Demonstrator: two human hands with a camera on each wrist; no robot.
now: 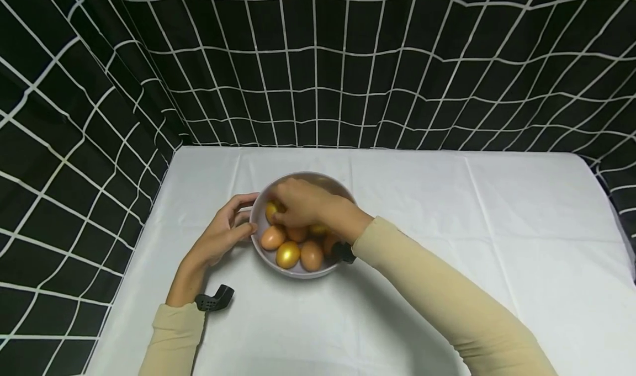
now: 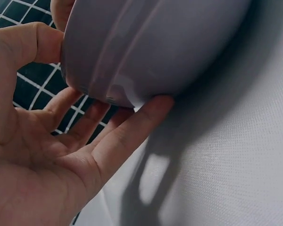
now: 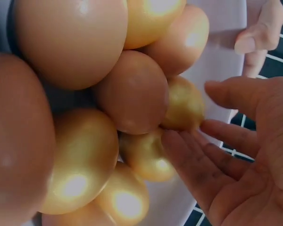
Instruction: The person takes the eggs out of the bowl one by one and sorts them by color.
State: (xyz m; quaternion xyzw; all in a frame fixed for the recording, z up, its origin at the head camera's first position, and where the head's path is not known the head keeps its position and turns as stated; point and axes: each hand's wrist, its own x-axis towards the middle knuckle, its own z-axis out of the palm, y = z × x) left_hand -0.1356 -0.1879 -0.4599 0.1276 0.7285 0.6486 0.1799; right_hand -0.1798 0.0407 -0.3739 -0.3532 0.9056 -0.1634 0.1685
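A pale lilac-grey bowl (image 1: 304, 275) on the table contains several eggs, some brown (image 1: 311, 255) and some shiny gold (image 1: 287, 254). My left hand (image 1: 221, 233) holds the bowl's left side, with the thumb at the rim and the fingers spread along the outer wall, as the left wrist view shows. My right hand (image 1: 305, 202) reaches down inside the bowl from the right. In the right wrist view, its fingertips (image 3: 172, 139) lie right at a gold egg (image 3: 183, 104) near the wall, while the thumb stands a little off it. Part of the bowl's contents is hidden under my right hand and wrist.
A white cloth (image 1: 422, 199) covers the table, with fold creases across it. Black curtains (image 1: 318, 67) with a white grid hang behind and at the left. A small black device (image 1: 215, 298) is strapped to each wrist.
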